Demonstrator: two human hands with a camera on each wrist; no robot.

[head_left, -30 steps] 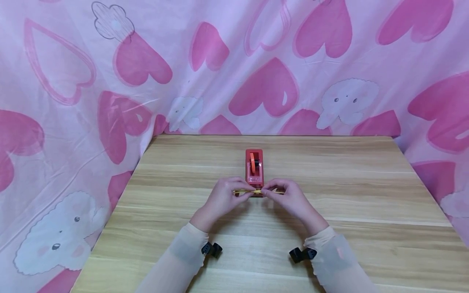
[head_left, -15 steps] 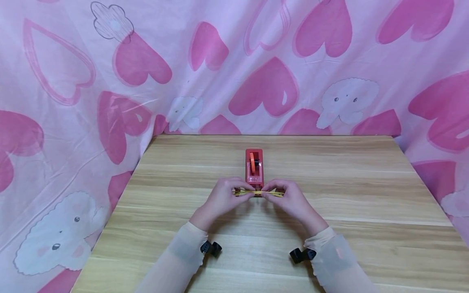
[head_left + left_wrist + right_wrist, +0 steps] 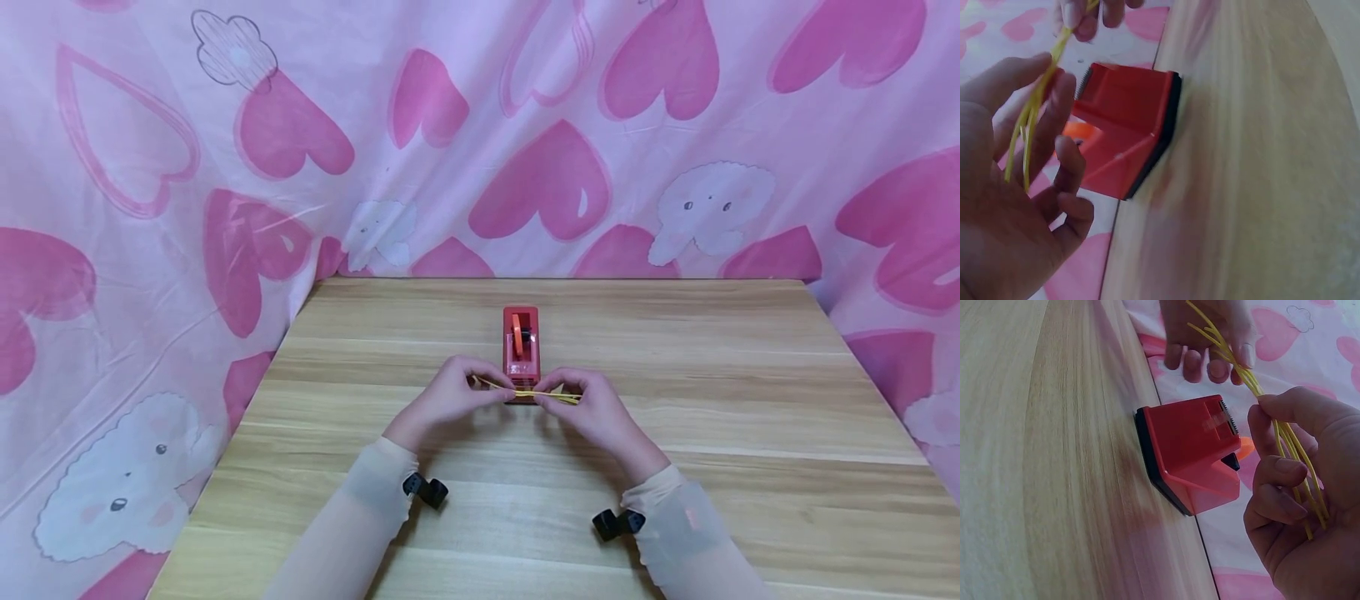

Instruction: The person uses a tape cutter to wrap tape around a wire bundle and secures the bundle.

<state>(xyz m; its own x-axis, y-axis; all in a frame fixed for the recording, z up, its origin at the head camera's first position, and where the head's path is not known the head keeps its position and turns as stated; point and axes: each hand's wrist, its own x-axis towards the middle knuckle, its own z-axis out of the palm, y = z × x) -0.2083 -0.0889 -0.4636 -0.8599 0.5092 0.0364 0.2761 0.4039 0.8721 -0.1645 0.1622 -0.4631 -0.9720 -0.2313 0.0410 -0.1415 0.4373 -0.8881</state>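
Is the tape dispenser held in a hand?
No, the red tape dispenser stands on the wooden table; the left hand and right hand hold yellow strands.

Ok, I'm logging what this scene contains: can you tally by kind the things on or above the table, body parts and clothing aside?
Red tape dispenser, its orange wheel included: 1
Bundle of yellow strands, too overlapped to count singly: 1
Black wrist cameras: 2
Total: 4

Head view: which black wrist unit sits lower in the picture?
The right wrist's black unit, the one nearer the picture's right edge. The left wrist's black unit sits visibly higher in that view.
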